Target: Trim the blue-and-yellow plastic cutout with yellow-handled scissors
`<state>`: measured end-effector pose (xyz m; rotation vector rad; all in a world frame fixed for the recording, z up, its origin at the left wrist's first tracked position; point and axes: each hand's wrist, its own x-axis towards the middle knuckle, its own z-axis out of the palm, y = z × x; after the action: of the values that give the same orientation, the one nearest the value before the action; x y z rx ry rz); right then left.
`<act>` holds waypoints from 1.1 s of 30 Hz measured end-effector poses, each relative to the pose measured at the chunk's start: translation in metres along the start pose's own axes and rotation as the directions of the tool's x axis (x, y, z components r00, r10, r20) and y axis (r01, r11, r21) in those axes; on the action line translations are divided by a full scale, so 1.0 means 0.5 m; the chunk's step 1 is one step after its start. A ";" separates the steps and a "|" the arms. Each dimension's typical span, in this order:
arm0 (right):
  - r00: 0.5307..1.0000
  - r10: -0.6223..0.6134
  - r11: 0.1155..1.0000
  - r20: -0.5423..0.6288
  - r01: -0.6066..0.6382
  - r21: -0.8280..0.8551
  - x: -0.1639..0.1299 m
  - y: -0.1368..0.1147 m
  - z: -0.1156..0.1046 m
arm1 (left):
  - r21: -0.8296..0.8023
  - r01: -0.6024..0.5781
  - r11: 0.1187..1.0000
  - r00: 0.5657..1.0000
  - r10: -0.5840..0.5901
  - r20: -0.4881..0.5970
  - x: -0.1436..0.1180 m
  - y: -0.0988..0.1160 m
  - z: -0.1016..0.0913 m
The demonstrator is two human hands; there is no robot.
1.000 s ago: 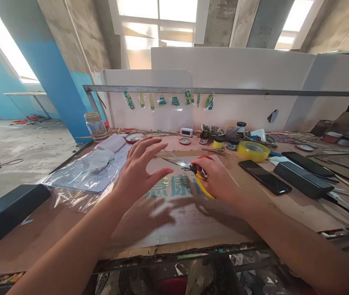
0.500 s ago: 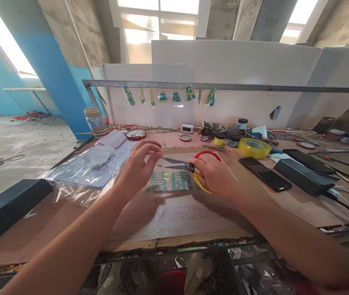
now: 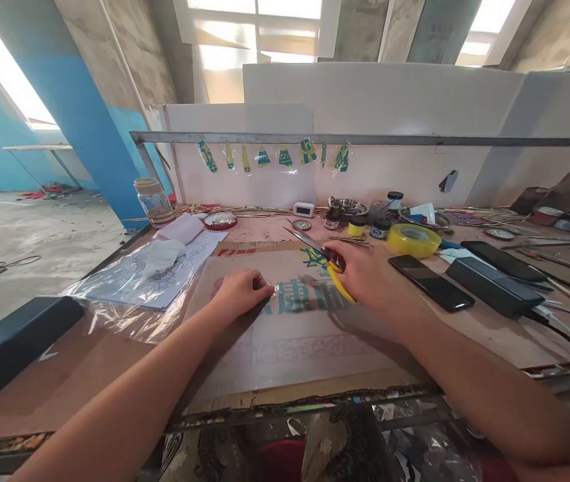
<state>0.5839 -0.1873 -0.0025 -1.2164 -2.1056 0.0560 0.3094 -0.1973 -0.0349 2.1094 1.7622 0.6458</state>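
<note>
My right hand [image 3: 360, 271] holds a pair of scissors [image 3: 309, 242], its fingers wrapped round the yellow-trimmed handles; the blades point up and left above the sheet. My left hand [image 3: 239, 294] rests low on the clear-covered sheet [image 3: 285, 371], its fingers curled and pinched together beside a small shiny spot. Whether anything is in that pinch is too small to make out. Large teal characters [image 3: 295, 298] show on the sheet between both hands. A yellow and teal cut-out [image 3: 311, 257] lies just under the scissors, partly covered by them.
To the right are a roll of clear tape [image 3: 415, 241], a phone [image 3: 431, 282] and a black power box [image 3: 495, 286] with cables. Paint jars [image 3: 356, 226] stand behind. Plastic-covered drawings [image 3: 164, 268] lie left, near a glass jar [image 3: 154, 201]. Cut-outs [image 3: 285, 158] hang from the rail.
My left hand has come down from beside the scissor tips onto the sheet. The scissors have turned upward and their blades have closed, uncovering the yellow and teal cut-out.
</note>
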 end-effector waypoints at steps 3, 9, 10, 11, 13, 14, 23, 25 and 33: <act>1.000 -0.020 1.000 0.003 0.020 -0.009 -0.001 -0.017 -0.007 | 0.079 -0.006 0.997 1.000 0.008 -0.022 -0.006 0.012 0.004; 0.999 0.020 0.995 -0.038 -0.016 0.102 0.006 -0.007 0.000 | 0.158 0.036 0.987 0.994 -0.019 -0.107 -0.018 0.019 0.011; 0.999 0.026 0.995 -0.025 -0.023 0.099 0.006 -0.006 0.000 | 0.155 0.045 0.987 0.993 -0.028 -0.115 -0.017 0.016 0.013; 1.000 0.025 0.996 -0.014 -0.023 0.091 0.006 -0.005 0.000 | 0.149 0.049 0.988 0.993 -0.032 -0.116 -0.016 0.011 0.015; 1.000 0.013 0.996 -0.011 -0.012 0.088 0.006 -0.003 0.002 | 0.131 0.037 0.991 0.994 -0.023 -0.104 -0.016 0.004 0.018; 1.000 0.008 0.995 -0.013 -0.007 0.095 0.005 -0.002 0.004 | 0.121 0.025 0.992 0.995 -0.013 -0.098 -0.016 0.002 0.019; 0.998 -0.029 0.994 -0.059 0.035 0.104 0.006 -0.012 0.011 | 0.098 -0.002 0.995 0.995 0.012 -0.095 -0.021 0.003 0.020; 0.999 -0.028 0.992 -0.039 0.032 0.125 0.002 -0.014 0.014 | 0.093 -0.005 0.996 0.994 0.015 -0.109 -0.018 0.002 0.018; 0.977 0.208 0.730 -0.045 -0.124 0.672 0.047 -0.039 0.035 | 0.024 -0.105 0.994 0.968 0.108 -0.227 -0.008 0.068 -0.076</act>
<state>0.5514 -0.1751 0.0039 -0.9178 -1.6283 0.7454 0.3174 -0.2093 0.0145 2.2263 1.7789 0.9430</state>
